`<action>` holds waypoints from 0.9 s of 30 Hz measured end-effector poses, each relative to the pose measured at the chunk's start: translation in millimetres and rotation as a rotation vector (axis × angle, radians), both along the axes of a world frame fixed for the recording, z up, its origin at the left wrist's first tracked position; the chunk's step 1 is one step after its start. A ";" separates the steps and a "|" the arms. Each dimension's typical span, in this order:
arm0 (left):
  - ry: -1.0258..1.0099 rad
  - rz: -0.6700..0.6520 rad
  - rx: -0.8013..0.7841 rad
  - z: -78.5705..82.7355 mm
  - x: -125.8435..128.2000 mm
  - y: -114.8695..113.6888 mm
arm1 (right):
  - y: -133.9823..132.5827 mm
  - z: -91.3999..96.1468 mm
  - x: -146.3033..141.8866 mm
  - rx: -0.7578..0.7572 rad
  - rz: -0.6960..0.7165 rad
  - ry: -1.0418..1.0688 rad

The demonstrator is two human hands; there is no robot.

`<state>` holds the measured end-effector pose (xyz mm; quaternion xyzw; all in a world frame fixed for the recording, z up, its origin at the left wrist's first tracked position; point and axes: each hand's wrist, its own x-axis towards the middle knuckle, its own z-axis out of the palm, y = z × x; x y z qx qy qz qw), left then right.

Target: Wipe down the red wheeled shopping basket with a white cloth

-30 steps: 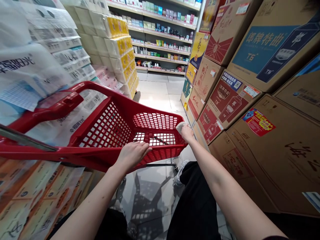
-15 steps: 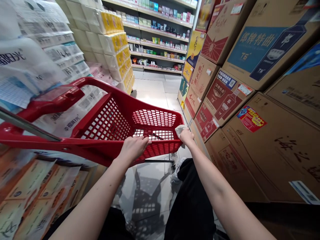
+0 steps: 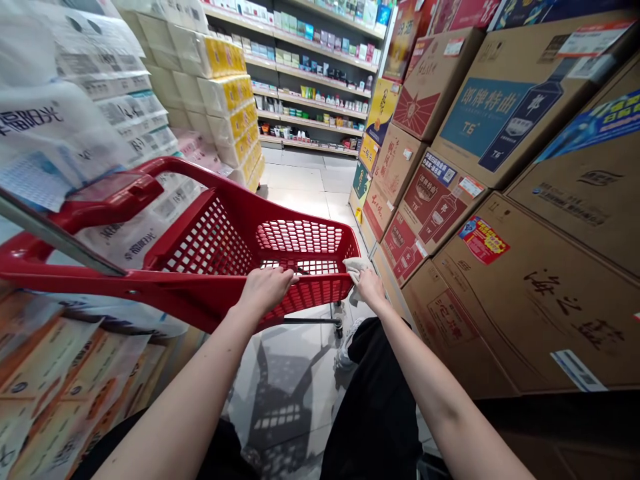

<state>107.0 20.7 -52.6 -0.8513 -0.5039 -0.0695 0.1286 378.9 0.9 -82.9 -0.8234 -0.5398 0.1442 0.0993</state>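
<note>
A red plastic shopping cart [image 3: 200, 293] stands crosswise in front of me, its mesh basket showing nothing inside. My left hand [image 3: 267, 288] is curled over the near rim, around the middle of the basket. At the basket's right end, my right hand [image 3: 369, 285] grips a pale cloth [image 3: 356, 268]. The cloth lies against the rim's corner, partly folded over it and hanging down outside. The cart's handle is off to the left, with no hand on it.
Stacked cardboard boxes [image 3: 500, 280] line the right side. Wrapped tissue packs [image 3: 227, 113] and white plastic packages [image 3: 45, 120] are piled on the left, orange-and-white packs [image 3: 75, 393] at lower left. Shelves of small goods [image 3: 310, 73] stand beyond the tiled floor [image 3: 310, 175].
The cloth in my right hand has shifted slightly around the basket's corner and hangs a little lower outside. My left hand stays on the rim. The view has tilted up slightly.
</note>
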 end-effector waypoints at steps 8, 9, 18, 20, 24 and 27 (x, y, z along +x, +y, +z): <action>-0.004 -0.003 0.000 1.1 2.7 7.3 | 10.3 6.6 22.7 0.123 0.393 -0.261; -0.006 -0.006 0.001 1.1 2.7 7.5 | 14.8 8.0 26.6 0.120 0.468 -0.299; -0.049 0.005 0.007 3.1 4.9 6.8 | 37.7 5.2 35.9 0.211 0.848 -0.631; -0.050 0.003 0.009 3.4 5.6 6.7 | 40.6 4.3 34.1 0.252 0.915 -0.680; -0.054 -0.003 0.009 3.0 6.7 7.0 | 44.5 2.8 33.3 0.314 0.968 -0.699; -0.030 0.003 0.014 3.0 7.6 7.1 | 43.6 -0.5 34.8 0.366 0.917 -0.654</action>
